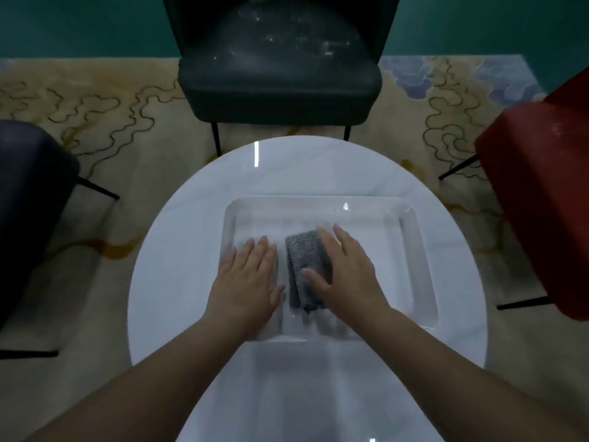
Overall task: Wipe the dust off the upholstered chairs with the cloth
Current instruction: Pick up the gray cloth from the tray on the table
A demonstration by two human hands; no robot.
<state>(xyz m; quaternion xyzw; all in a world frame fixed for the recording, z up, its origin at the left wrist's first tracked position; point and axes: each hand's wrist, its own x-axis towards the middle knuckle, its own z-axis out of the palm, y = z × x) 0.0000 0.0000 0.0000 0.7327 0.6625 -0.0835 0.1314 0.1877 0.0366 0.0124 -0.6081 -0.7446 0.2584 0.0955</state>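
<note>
Cloth (pixel 302 266), grey and folded, lying in a clear tray (pixel 420 250) on the round white table (pixel 178 250). It looks soft, light and limp, likely to unfold if lifted by one edge; pinching across the folded thickness seems best. Right hand (pixel 347 275) rests on it, fingers extended, not gripping. Left hand (pixel 248 275) lies flat beside it. The dusty dark chair (pixel 280 68) stands beyond.

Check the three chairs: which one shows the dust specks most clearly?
The dark green chair straight ahead beyond the table: white specks scatter over its seat and backrest. The red chair on the right shows only a faint patch; the dark chair on the left shows none.
</note>
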